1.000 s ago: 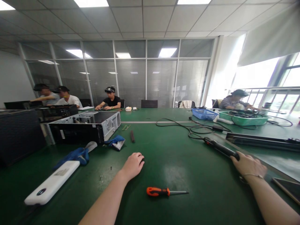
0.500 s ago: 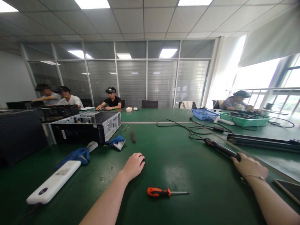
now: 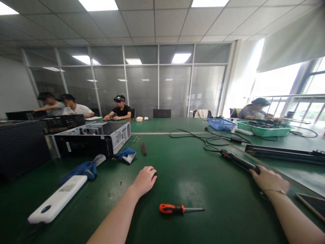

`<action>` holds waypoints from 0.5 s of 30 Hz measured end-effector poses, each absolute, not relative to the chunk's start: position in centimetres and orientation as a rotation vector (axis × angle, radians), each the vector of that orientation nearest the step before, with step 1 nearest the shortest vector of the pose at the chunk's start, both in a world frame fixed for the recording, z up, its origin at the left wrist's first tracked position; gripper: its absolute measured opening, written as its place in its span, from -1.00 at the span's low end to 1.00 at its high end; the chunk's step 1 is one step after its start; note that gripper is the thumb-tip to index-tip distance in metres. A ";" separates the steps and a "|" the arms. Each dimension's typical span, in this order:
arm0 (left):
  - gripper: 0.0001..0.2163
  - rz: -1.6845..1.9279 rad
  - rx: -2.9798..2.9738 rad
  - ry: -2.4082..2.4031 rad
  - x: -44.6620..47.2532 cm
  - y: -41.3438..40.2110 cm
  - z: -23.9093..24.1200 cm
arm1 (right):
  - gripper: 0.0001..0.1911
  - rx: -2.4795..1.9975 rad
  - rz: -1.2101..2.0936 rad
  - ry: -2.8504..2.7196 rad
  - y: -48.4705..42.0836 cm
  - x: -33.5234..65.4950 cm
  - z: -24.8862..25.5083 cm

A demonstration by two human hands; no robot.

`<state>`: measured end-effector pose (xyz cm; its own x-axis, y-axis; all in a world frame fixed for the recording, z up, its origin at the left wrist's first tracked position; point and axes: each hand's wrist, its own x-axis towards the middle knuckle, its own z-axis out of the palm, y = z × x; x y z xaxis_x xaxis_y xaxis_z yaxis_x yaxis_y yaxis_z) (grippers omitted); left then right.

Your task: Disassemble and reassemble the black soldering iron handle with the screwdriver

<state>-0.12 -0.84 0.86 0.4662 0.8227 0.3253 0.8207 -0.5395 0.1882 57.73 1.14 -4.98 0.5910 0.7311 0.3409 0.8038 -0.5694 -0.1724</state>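
My left hand [image 3: 144,180] rests on the green table, its fingers curled closed. A small dark bit shows at its fingertips, too hidden to name. My right hand [image 3: 271,179] is closed on the rear end of a black corded electric screwdriver [image 3: 238,160], which lies slanting with its orange-marked end pointing away to the left. Between my forearms lies an orange and black screwdriver [image 3: 171,208], its metal shaft pointing right. A tiny dark screw [image 3: 121,183] is on the table left of my left hand.
An opened computer case [image 3: 86,144] stands at the left, near blue gloves [image 3: 125,154] and a white power bank-like block [image 3: 58,200]. Beyond are a dark bar [image 3: 144,148], a blue basket [image 3: 221,124] and a green basket [image 3: 264,130] of cables. Several people sit around.
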 end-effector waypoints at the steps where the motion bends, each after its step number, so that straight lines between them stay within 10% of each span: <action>1: -0.73 0.598 2.681 1.504 -0.1 -0.9 1.0 | -0.38 -2.516 -0.331 -1.253 1.2 57.8 -5.0; 15: -0.72 0.589 2.665 1.488 -0.2 -1.0 1.0 | -0.38 -2.418 -0.309 -1.265 0.9 57.6 -4.7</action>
<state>-0.19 -1.01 0.96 0.4699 0.8268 0.3091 0.8143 -0.5412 0.2099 57.62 0.88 -4.74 0.5675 0.7367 0.3677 0.8233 -0.5150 -0.2389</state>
